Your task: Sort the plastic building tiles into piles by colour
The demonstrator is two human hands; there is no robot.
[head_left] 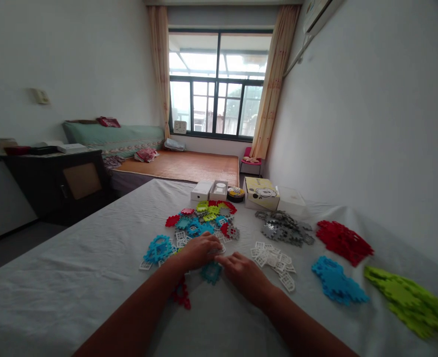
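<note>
Both my hands rest on a table covered with a white cloth (73, 277), amid flat plastic interlocking pieces. My left hand (200, 249) lies curled over small white and blue pieces at the near edge of a mixed coloured heap (204, 220). My right hand (243, 270) sits just right of it, fingers bent and pointing left, fingertips touching a teal piece (211, 272). What either hand grips is hidden under the fingers. A red piece (181, 293) lies under my left forearm. White grid pieces (274, 260) lie right of my right hand.
Sorted piles lie to the right: grey (283, 227), red (341, 240), blue (336, 282), lime green (412, 300). Small boxes (261, 193) and a round tin (235, 193) stand at the table's far edge. Beyond are a bed (177, 166), a dark cabinet (55, 181) and a window.
</note>
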